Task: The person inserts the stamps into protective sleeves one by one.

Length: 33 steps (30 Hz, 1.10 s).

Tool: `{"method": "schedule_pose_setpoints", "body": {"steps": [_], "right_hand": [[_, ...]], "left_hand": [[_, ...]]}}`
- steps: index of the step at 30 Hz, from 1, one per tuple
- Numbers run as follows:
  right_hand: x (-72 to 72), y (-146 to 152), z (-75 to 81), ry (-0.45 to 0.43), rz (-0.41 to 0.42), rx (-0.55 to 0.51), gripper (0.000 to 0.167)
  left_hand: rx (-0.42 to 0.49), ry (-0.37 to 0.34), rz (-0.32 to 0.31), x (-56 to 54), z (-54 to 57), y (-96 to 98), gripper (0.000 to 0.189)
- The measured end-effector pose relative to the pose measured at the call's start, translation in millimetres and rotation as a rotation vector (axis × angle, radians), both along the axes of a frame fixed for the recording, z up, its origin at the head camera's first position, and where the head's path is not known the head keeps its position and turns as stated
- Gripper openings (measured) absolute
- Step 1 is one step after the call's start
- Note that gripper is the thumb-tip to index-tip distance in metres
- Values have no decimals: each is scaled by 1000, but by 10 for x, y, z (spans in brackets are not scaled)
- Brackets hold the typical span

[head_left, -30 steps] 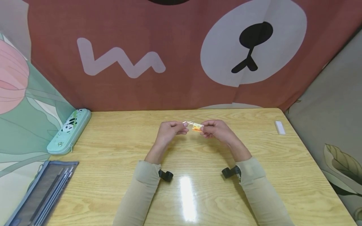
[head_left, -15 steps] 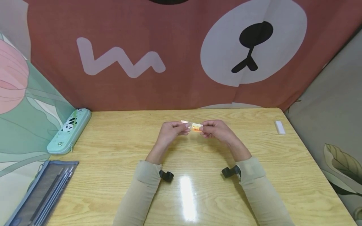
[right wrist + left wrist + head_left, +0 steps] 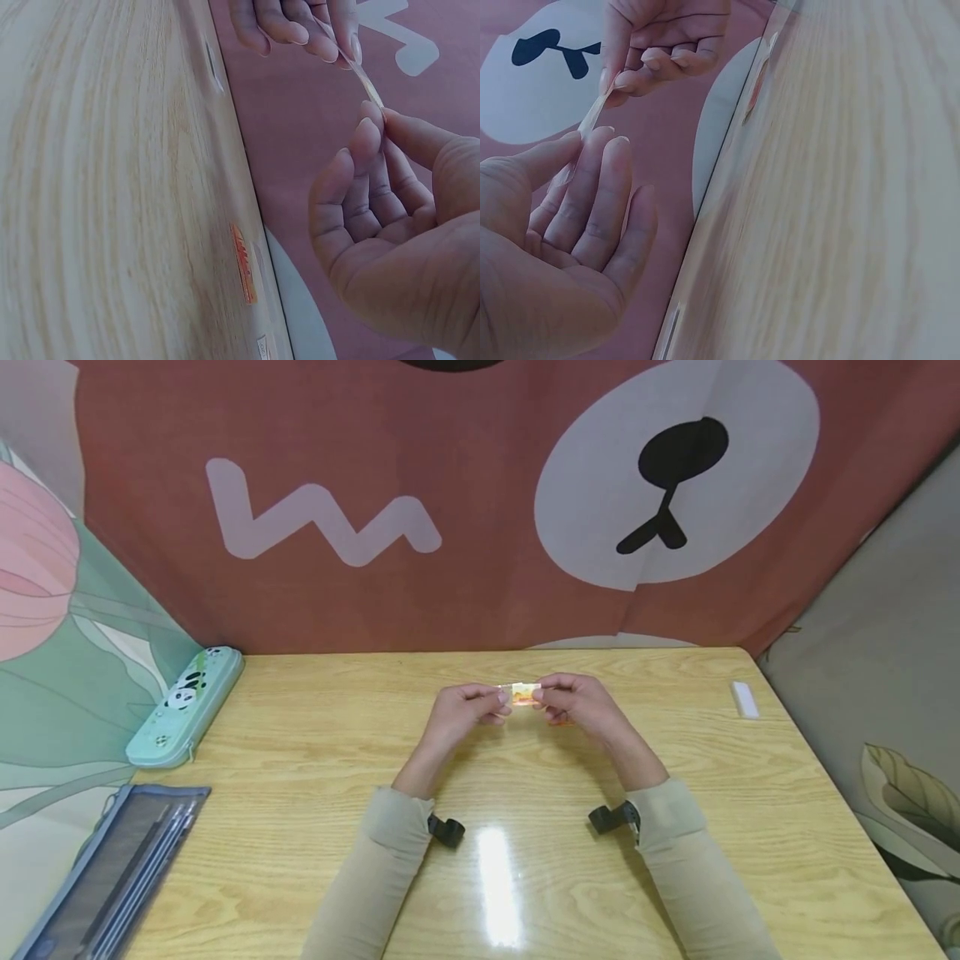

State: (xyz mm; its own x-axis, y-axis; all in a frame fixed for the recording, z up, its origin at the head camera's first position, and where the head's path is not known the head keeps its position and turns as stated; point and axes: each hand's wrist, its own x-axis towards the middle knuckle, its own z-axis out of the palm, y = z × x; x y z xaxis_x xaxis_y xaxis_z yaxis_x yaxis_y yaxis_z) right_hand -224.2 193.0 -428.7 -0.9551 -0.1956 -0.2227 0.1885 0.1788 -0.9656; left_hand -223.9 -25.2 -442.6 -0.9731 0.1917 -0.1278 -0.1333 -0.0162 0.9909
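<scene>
A: State what has changed

B: The small printed packet [image 3: 522, 693], sloping down rightward a second ago, now sits nearly level; the left hand [image 3: 465, 706] has moved nearer the right hand [image 3: 585, 702]. An orange piece [image 3: 244, 266], not visible earlier, appears to lie on the table [image 3: 300, 818] beneath the right hand. I judge the packet is being squared up, the handling unfinished

A: Condition of the fingers [image 3: 606, 199]?

B: Both sets narrow: thumb and fingers of each hand pinch one end of the packet, raised off the table, midway across its far half

A: Orientation?

B: Long axis left to right, roughly parallel to the far edge; clear film leftward, yellow-and-orange print rightward
</scene>
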Motion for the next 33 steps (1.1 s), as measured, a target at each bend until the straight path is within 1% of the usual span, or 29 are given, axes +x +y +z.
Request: {"method": "schedule_pose_setpoints", "body": {"steps": [3,10,19,27,33], "right_hand": [[6,-3,-2,-3,-10,-4,27],[0,13,-35,18,-22,-18,36],[21,-1,-14,21,-24,-1,34],[22,-13,13,19,-29,-6,33],[24,-13,16,22,-39,-2,32]], "left_hand": [[-4,-8,-7,3,-5,7,21],[3,-17,-1,10,-13,14,22],[7,-20,1,16,-6,10,24],[-20,-4,-3,28,4,-1,25],[-4,-5,-4,20,1,0,24]]}}
